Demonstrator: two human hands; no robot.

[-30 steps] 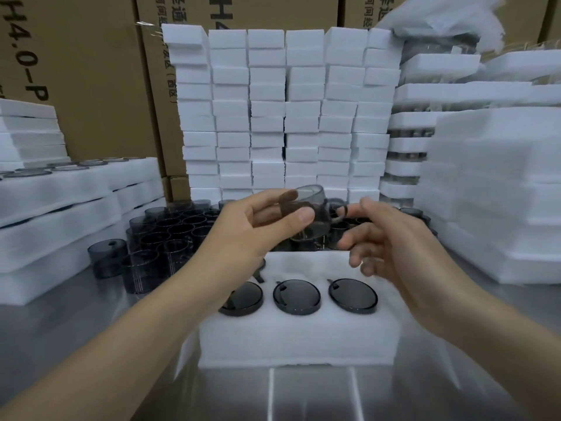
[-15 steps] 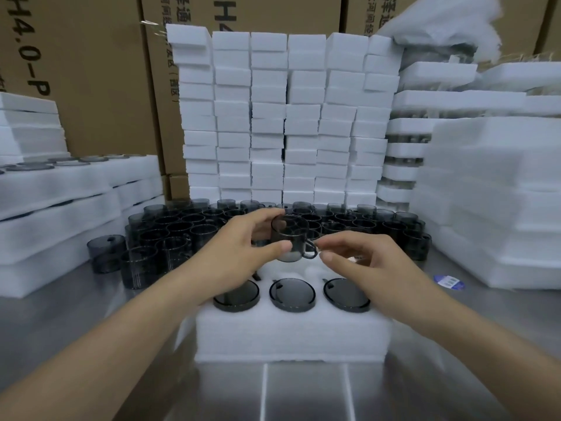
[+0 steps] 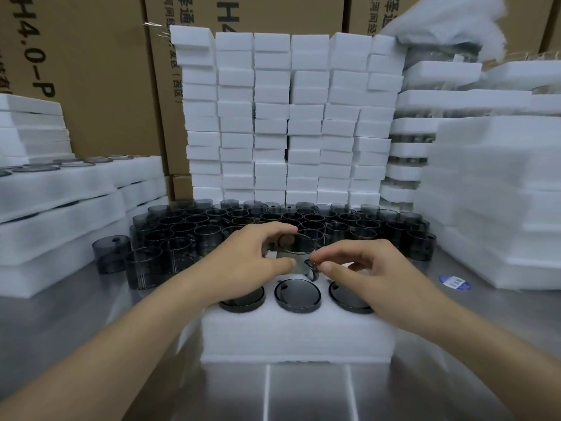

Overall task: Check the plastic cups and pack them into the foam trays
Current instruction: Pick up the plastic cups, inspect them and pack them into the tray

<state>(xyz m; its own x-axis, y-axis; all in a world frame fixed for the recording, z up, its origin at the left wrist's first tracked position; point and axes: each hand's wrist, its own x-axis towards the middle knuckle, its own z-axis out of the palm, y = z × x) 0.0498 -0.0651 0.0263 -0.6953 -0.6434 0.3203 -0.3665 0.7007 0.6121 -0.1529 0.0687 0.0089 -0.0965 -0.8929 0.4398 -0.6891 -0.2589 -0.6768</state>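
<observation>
The left hand [image 3: 246,262] grips one smoky plastic cup [image 3: 293,253], with its thumb on the near wall and its fingers curled over the far rim. The right hand [image 3: 373,275] pinches the cup's small ring handle [image 3: 312,268] between thumb and forefinger, and its other fingers are loosely curled.

The cup stands upright with its mouth up and its axis vertical. The handle points toward the near right, into the right hand. The cup is over the back row of a white foam tray [image 3: 297,335] that lies at the middle of the tabletop [image 3: 91,314] toward its near edge. I cannot tell whether the cup's base touches the foam.

Three dark round cup ends show in the tray's front row, at the left [image 3: 242,299], the middle [image 3: 297,295] and the right [image 3: 349,299]. The left one is partly under the left wrist and the right one partly under the right hand.

Behind the tray, a crowd of loose cups [image 3: 273,220] stands mouth up across the back of the tabletop, too many to count. One more cup [image 3: 111,253] stands upside down at the crowd's left end.

Six columns of white foam blocks [image 3: 288,117] rise behind the cups, with cardboard boxes [image 3: 100,71] behind them. Filled trays [image 3: 60,192] are stacked along the left edge and foam stacks [image 3: 491,192] along the right. One blue sticker [image 3: 454,281] lies on the tabletop near the right stacks.
</observation>
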